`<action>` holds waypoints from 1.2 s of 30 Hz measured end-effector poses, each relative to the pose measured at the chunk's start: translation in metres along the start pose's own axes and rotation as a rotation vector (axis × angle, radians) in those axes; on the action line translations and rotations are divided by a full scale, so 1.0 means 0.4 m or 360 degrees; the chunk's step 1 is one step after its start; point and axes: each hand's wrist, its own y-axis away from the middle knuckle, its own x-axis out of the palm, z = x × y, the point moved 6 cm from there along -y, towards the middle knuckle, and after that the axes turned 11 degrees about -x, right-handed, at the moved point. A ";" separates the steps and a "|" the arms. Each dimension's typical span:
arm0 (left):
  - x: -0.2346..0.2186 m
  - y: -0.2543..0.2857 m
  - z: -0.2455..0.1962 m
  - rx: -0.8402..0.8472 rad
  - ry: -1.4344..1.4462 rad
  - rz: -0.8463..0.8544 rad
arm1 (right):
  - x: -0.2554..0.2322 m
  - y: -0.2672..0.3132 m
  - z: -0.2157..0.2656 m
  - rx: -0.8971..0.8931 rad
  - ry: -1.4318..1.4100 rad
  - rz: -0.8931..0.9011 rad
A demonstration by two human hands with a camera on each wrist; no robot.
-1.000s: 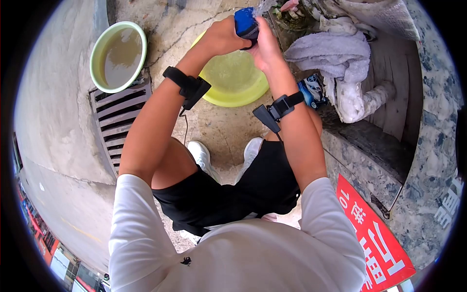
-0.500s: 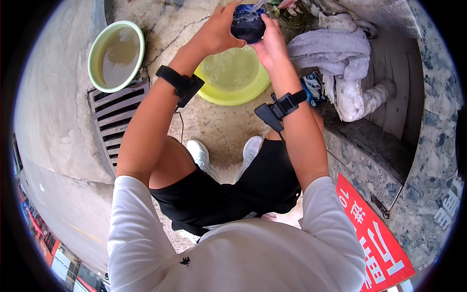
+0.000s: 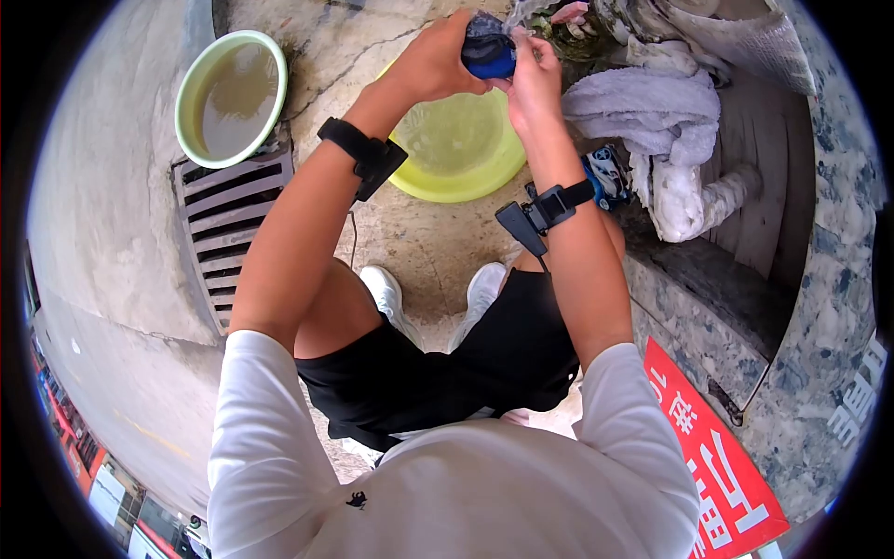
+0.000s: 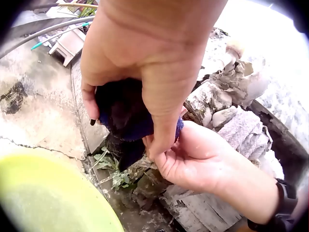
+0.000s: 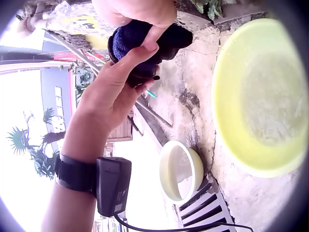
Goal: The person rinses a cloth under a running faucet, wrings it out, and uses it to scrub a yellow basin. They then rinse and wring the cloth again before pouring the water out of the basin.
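A wet blue-and-black cloth item point(image 3: 490, 47) is held between both hands above the far rim of a yellow-green basin point(image 3: 435, 191) of cloudy water. The left hand point(image 3: 434, 61) grips its left side; in the left wrist view, the left hand's point(image 4: 145, 63) fingers and thumb curl round the dark cloth point(image 4: 126, 113). The right hand point(image 3: 535, 88) pinches the item's right edge, beside clear water or plastic that cannot be told apart. In the right wrist view, the right hand point(image 5: 140, 12) meets the left thumb over the blue cloth point(image 5: 126, 41), partly covering it.
A pale green basin point(image 3: 184, 116) of murky water stands at the left beside a drain grate point(image 3: 233, 222). On the right lie a grey towel point(image 3: 643, 102), a blue-and-white packet point(image 3: 607, 177) and a stone ledge point(image 3: 698, 326). A red sign point(image 3: 717, 466) is at lower right.
Both hands have turned the item, so its blue part now faces down toward the body. The right fingers have moved from its side to pinch its upper right edge.
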 end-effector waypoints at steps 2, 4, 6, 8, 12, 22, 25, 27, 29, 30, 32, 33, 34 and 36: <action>0.005 0.000 -0.004 -0.0115 -0.0024 0.0092 | 0.001 0.003 0.023 -0.0055 0.0172 0.0045; 0.008 0.007 -0.008 -0.0199 -0.0022 0.0175 | 0.001 0.000 0.039 -0.0107 0.0356 0.0127; 0.010 0.016 -0.009 -0.0257 -0.0002 0.0258 | 0.002 -0.003 0.038 -0.0150 0.0547 0.0240; 0.016 0.019 0.000 -0.0175 -0.0082 0.0210 | 0.008 -0.007 0.020 -0.0189 0.0487 0.0274; 0.030 0.016 0.011 -0.0127 -0.0186 0.0236 | 0.002 0.013 -0.012 0.0074 0.0479 0.0340; -0.016 0.101 -0.070 0.0610 -0.0029 0.0220 | 0.032 0.102 0.020 0.0717 -0.0040 0.1166; 0.003 0.113 -0.056 0.0656 -0.0094 0.0270 | 0.040 0.107 0.013 0.0495 0.0201 0.1452; 0.008 0.124 -0.052 0.0713 -0.0324 0.0095 | 0.042 0.097 -0.002 0.0317 0.0445 0.1442; 0.008 0.135 -0.049 0.0596 -0.0578 -0.0046 | 0.064 0.101 0.020 0.0207 0.0653 0.1495; 0.016 0.134 -0.039 0.0536 -0.0624 -0.0037 | 0.068 0.103 0.011 0.0232 0.0676 0.1510; 0.025 0.130 -0.022 0.0417 -0.0718 -0.0018 | 0.073 0.100 -0.020 0.0279 0.0718 0.1539; 0.038 0.131 -0.014 0.0333 -0.0791 0.0044 | 0.068 0.101 -0.030 0.0199 0.0770 0.1535; 0.046 0.138 -0.018 0.0251 -0.0862 0.0102 | 0.060 0.102 -0.043 0.0115 0.0824 0.1530; 0.058 0.141 -0.021 0.0203 -0.1035 0.0086 | 0.045 0.093 -0.067 -0.0052 0.0905 0.1542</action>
